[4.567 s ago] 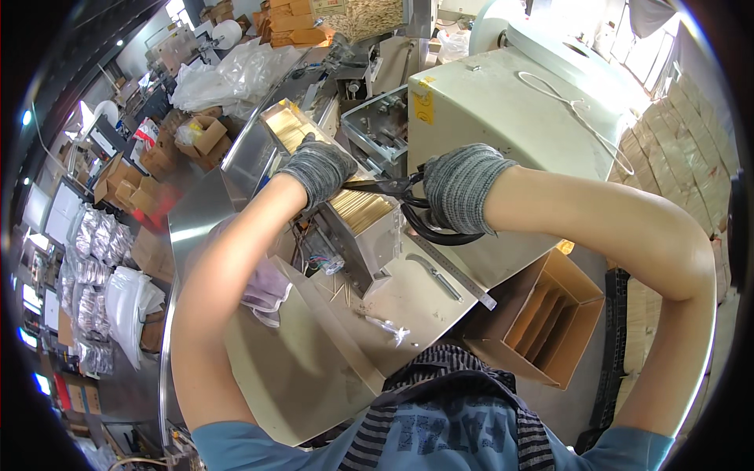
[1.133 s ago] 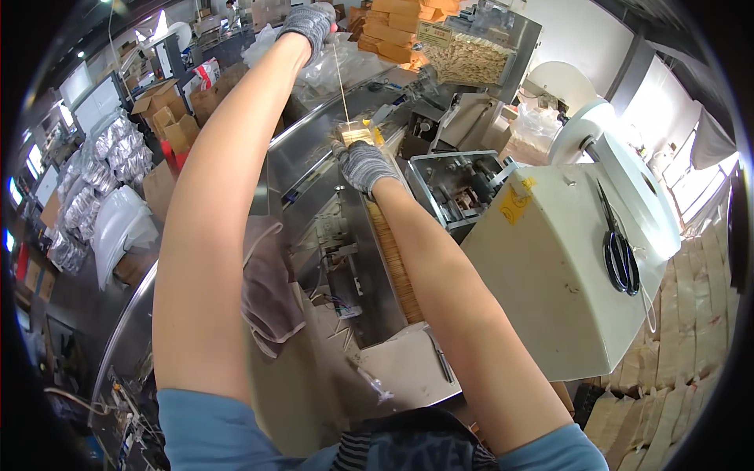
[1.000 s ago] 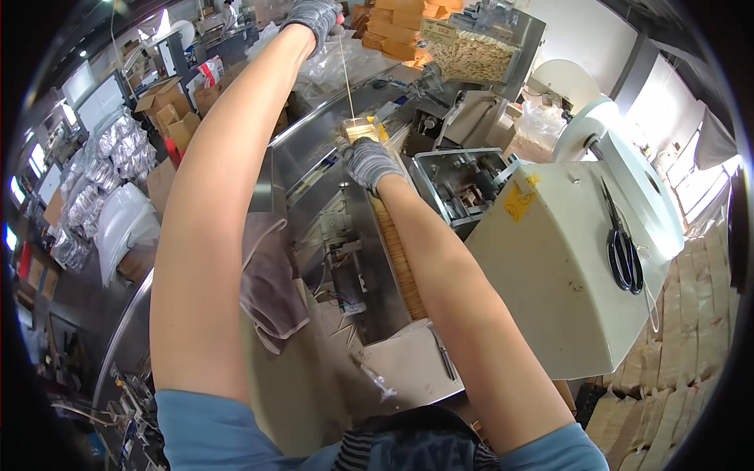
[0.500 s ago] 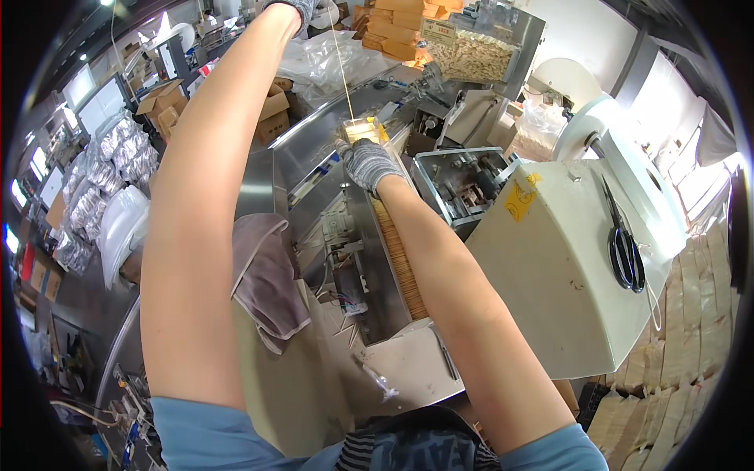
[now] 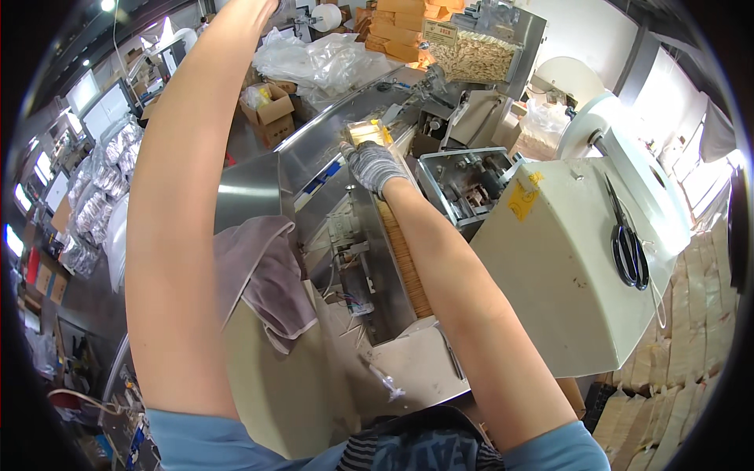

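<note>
My right hand (image 5: 375, 167), in a grey knitted glove, is at the far end of a metal channel (image 5: 382, 271) lined with a row of thin wooden sticks (image 5: 404, 263). Its fingers are bent against a clear, yellowish box-like piece (image 5: 366, 133); whatever lies under them is hidden. My left arm (image 5: 182, 196) stretches up past the top edge. Only a sliver of that gloved left hand (image 5: 278, 6) shows, so its fingers are out of sight.
A brown cloth (image 5: 271, 275) drapes over the machine's near left. Black scissors (image 5: 628, 251) lie on the pale housing (image 5: 561, 275) at right. An open metal box of parts (image 5: 469, 184) sits beside the channel. Beyond are a cardboard box (image 5: 271, 114) and clear plastic sheeting (image 5: 322, 59).
My left arm has swung left and farther up, taking most of its hand out of view. A thin pale line above the clear piece no longer shows. My right hand stays nearly in place.
</note>
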{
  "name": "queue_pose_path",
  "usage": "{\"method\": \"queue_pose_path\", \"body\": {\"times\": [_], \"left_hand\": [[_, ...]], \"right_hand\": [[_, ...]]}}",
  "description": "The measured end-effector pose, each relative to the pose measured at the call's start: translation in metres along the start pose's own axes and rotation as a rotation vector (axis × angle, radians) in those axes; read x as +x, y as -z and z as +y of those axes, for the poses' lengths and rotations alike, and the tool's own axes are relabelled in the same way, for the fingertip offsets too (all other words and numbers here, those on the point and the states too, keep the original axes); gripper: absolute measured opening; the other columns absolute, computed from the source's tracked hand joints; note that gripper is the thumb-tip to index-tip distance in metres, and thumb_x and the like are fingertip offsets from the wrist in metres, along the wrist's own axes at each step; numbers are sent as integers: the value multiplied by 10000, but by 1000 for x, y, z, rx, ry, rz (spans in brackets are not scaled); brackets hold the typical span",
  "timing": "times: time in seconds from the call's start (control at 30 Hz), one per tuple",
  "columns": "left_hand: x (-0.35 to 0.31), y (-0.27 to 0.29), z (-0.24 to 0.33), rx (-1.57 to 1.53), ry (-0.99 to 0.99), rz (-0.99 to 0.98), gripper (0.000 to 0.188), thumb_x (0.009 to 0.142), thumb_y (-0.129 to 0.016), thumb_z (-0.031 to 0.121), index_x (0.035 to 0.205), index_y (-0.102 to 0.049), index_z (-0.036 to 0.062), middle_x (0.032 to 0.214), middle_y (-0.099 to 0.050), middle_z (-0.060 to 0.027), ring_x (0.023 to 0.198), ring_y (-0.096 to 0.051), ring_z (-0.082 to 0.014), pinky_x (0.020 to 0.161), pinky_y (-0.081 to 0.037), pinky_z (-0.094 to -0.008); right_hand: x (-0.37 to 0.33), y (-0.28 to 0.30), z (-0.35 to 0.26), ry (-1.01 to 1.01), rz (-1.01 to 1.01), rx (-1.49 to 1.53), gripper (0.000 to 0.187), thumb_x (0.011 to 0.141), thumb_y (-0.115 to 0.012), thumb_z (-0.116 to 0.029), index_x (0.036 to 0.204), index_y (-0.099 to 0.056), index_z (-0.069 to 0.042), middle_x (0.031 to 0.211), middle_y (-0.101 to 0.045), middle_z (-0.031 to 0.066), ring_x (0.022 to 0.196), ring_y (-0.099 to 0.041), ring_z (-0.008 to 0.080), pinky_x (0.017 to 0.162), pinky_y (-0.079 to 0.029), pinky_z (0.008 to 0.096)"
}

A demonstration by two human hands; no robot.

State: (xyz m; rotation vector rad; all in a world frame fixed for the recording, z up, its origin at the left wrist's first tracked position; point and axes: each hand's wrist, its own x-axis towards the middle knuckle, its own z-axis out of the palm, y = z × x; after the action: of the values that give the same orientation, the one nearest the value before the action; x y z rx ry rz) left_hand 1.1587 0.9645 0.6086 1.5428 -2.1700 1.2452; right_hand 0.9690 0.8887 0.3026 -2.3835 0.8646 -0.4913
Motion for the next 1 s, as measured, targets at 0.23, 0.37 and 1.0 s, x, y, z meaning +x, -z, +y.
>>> {"method": "queue_pose_path", "body": {"times": [0.23, 0.37, 1.0], "left_hand": [[20, 56, 91, -771, 831, 199, 132, 840, -515, 116, 726, -569, 77, 605, -559, -15, 480, -505, -98, 438, -425, -247], [-4, 89, 151, -941, 797, 196, 160, 854, -554, 154, 732, -576, 53, 632, -583, -15, 511, -521, -89, 468, -432, -228], [-98, 108, 176, -494, 612, 50, 151, 860, -560, 174, 754, -588, 70, 649, -596, -31, 608, -564, -138, 562, -456, -263]], "right_hand": [[0, 6, 6, 61, 17, -14, 553, 895, -382, -460, 1157, -527, 6, 1108, -563, 238, 1078, -511, 357, 943, -385, 382], [21, -7, 29, 253, 243, 280, 458, 936, -331, -353, 1101, -558, 10, 1063, -577, 250, 1086, -500, 377, 956, -361, 402], [23, 18, 11, -161, 210, 1286, 543, 911, -344, -526, 991, -563, -36, 933, -607, 99, 874, -604, 230, 782, -468, 329]]}}
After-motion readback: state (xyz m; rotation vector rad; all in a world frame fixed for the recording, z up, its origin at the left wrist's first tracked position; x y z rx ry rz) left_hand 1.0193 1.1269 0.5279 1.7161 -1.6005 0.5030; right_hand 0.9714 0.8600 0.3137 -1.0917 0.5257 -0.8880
